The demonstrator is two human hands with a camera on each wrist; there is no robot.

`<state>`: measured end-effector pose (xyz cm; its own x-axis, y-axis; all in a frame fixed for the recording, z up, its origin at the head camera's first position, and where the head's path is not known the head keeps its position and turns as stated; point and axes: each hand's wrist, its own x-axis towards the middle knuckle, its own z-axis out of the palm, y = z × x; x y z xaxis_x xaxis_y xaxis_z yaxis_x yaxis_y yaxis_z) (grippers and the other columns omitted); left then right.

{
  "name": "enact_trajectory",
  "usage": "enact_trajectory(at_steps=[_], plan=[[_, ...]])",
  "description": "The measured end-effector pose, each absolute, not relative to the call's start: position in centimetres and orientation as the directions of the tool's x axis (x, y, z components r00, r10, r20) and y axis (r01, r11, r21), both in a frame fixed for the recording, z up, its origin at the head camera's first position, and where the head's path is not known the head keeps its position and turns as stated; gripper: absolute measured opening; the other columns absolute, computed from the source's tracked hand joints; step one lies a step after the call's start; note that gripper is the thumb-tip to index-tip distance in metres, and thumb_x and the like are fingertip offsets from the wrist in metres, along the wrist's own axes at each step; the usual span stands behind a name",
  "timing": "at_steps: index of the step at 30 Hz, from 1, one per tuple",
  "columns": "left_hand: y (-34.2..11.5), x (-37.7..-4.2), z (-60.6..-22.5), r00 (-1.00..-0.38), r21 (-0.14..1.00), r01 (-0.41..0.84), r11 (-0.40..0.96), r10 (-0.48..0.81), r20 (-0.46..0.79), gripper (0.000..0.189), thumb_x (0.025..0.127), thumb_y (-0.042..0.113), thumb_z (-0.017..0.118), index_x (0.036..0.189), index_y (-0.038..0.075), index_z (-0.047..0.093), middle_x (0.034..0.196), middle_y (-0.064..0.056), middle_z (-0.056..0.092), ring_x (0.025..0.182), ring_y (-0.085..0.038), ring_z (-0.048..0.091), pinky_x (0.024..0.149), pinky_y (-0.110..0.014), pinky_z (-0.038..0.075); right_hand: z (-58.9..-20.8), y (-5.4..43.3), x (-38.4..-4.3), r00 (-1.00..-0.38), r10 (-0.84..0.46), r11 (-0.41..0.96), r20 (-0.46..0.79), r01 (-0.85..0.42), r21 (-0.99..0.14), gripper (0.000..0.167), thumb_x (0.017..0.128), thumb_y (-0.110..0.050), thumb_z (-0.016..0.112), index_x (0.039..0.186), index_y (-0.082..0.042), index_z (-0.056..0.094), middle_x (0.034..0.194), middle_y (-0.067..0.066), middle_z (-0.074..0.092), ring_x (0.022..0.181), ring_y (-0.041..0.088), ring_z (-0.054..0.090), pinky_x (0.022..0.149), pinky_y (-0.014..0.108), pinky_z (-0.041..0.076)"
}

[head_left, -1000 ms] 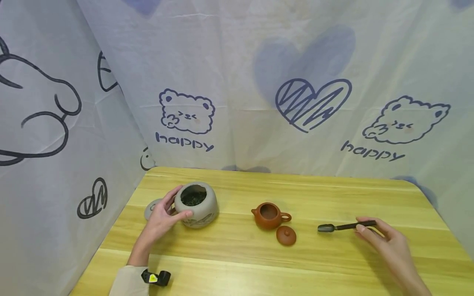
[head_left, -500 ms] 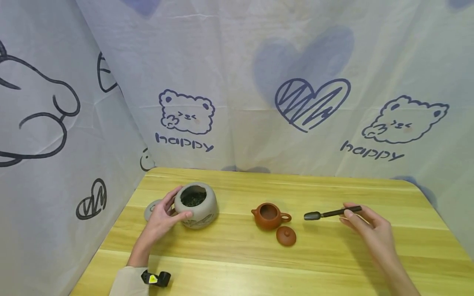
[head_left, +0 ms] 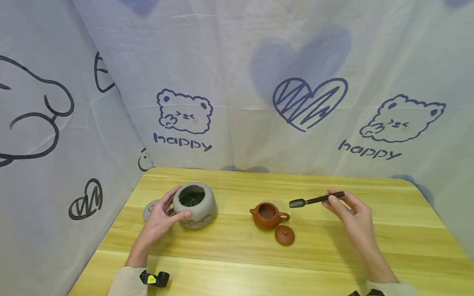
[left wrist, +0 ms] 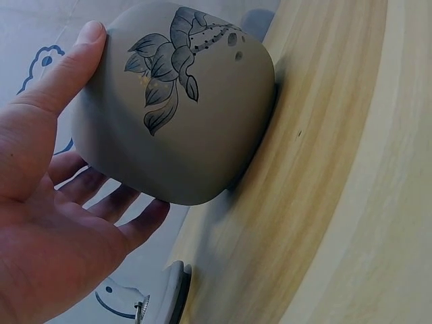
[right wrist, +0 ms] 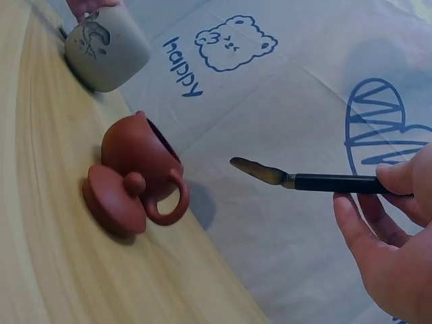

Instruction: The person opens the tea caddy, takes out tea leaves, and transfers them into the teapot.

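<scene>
My left hand [head_left: 161, 218] holds a grey ceramic tea jar [head_left: 201, 211] at the table's left, thumb on the near side and fingers curled round its far side. Dark tea leaves [head_left: 192, 199] lie inside its open mouth. In the left wrist view a painted flower shows on the jar [left wrist: 182, 115]. My right hand [head_left: 353, 216] pinches the dark handle of a tea scoop [head_left: 297, 203] between thumb and fingers. Its bowl hovers above the table, to the right of a lidless reddish-brown teapot [head_left: 264, 222]. The teapot lid [head_left: 284, 236] lies beside the pot, knob up.
Left of the jar, partly behind my left hand, lies the grey jar lid [head_left: 149, 209]. Everything rests on a yellow wood-grain table [head_left: 237, 263]. Pale printed cloth [head_left: 237, 82] hangs behind the table and along its left side.
My right hand has carried the tea scoop leftward and away from me, from the table's right toward the teapot. My left hand and the jar stay in place.
</scene>
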<state>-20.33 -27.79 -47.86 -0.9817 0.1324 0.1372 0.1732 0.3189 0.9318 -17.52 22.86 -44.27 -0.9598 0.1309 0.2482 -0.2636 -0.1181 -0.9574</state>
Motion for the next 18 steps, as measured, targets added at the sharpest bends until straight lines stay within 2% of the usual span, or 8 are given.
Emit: enact_trajectory(at_steps=[18], plan=[[-27.7,-20.3,-47.6,-0.981,0.937,0.178,0.300,0.129,0.145,0.088,0.089,0.008,0.082,0.160,0.003,0.030,0.164,-0.019,0.031,0.152,-0.036,0.027,0.117,-0.045,0.032,-43.7,17.7,-19.6,-0.952,0.129,-0.263,0.277,-0.302,-0.916,0.033,0.099,0.001,0.065,0.124,0.021,0.056,0.109,0.013,0.070,0.102,0.022,0.074,0.094,0.038,0.056]])
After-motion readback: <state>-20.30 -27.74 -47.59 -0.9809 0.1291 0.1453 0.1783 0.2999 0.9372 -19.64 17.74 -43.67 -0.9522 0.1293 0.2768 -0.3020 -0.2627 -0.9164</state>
